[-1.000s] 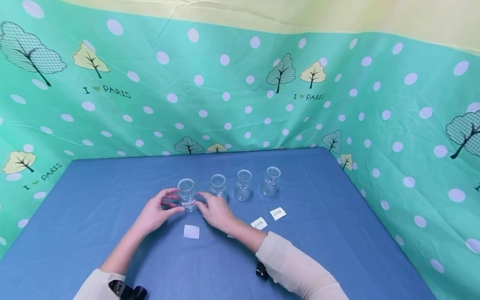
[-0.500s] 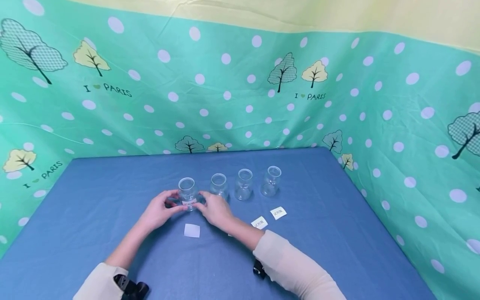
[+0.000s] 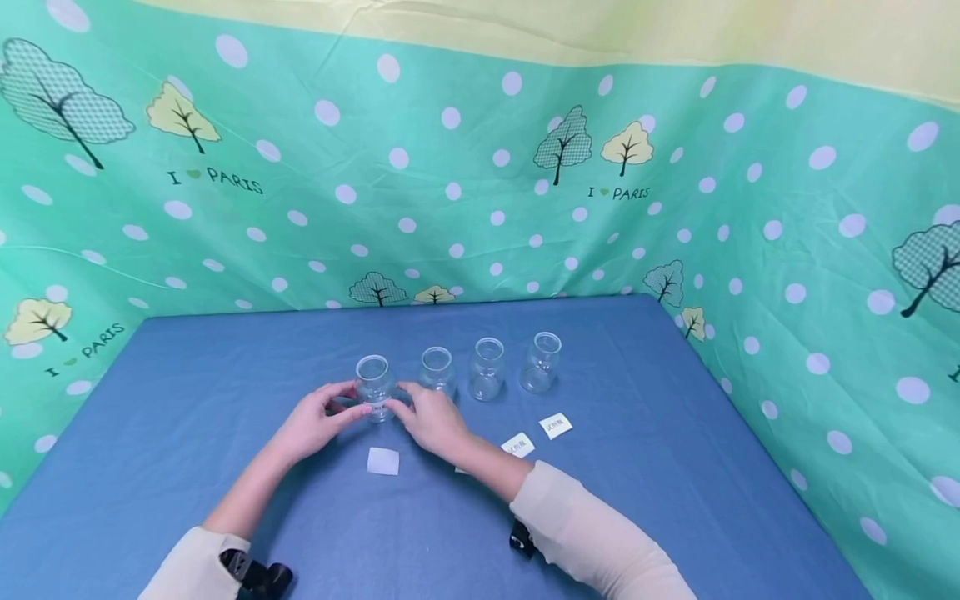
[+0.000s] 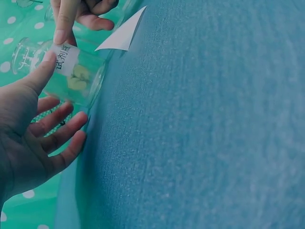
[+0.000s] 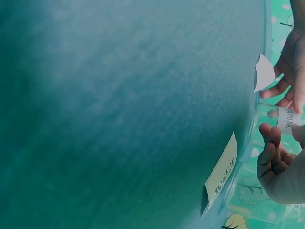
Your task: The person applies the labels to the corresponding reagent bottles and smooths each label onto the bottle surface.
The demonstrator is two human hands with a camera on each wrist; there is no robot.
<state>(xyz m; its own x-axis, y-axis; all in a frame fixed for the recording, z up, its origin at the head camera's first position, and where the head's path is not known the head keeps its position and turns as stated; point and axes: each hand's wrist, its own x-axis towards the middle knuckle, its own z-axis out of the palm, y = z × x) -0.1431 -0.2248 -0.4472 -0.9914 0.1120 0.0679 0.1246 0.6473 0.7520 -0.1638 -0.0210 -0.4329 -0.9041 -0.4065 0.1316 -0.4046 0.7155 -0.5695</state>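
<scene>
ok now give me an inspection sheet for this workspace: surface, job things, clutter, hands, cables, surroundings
Surface: blue-covered table; wrinkles in the cover, no spills seen.
Job's things: labelled jar, upright between the hands; three more glass jars in a row to its right, one partly hidden; plain white paper; two printed labels in plain view, a further scrap mostly hidden by the right forearm.
Clutter: nothing seen.
Left hand: holds the jar, thumb on its label.
Right hand: at the jar's other side, thumb also on its label.
Cables: nothing seen.
Surroundings: green dotted curtain with printed trees; black wrist devices at both sleeves.
</scene>
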